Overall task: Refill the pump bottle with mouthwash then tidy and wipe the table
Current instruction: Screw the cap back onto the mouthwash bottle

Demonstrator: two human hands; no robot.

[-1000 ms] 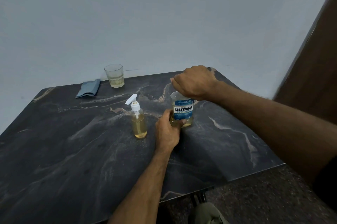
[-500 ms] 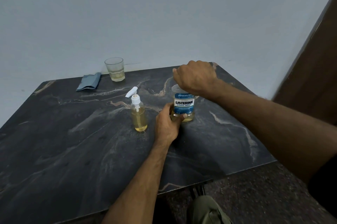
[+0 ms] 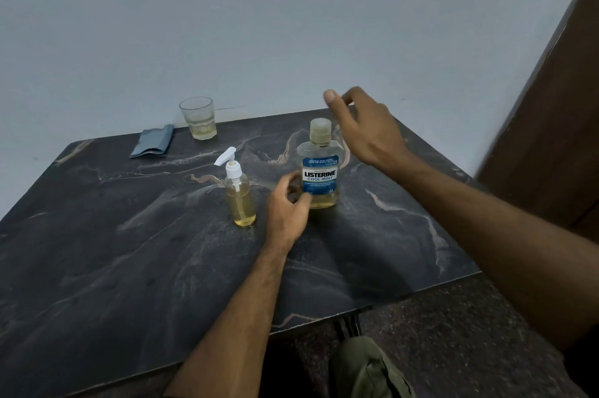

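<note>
A clear mouthwash bottle (image 3: 320, 170) with a blue label stands upright near the middle of the dark marble table (image 3: 129, 251), its cap on. My left hand (image 3: 287, 208) touches its lower left side, fingers loosely curled around it. My right hand (image 3: 366, 125) hovers just right of and above the cap, fingers spread, holding nothing. A small pump bottle (image 3: 239, 193) with a white pump head stands left of the mouthwash bottle, filled with yellowish liquid.
A drinking glass (image 3: 198, 118) with a little pale liquid stands at the table's back edge by the wall. A folded blue-grey cloth (image 3: 152, 145) lies to its left. A brown door (image 3: 551, 125) is at the right. The table's front right edge is near my knee.
My right hand has lifted off the mouthwash cap and opened, moving up and to the right. My left hand has loosened its hold on the bottle's base.
</note>
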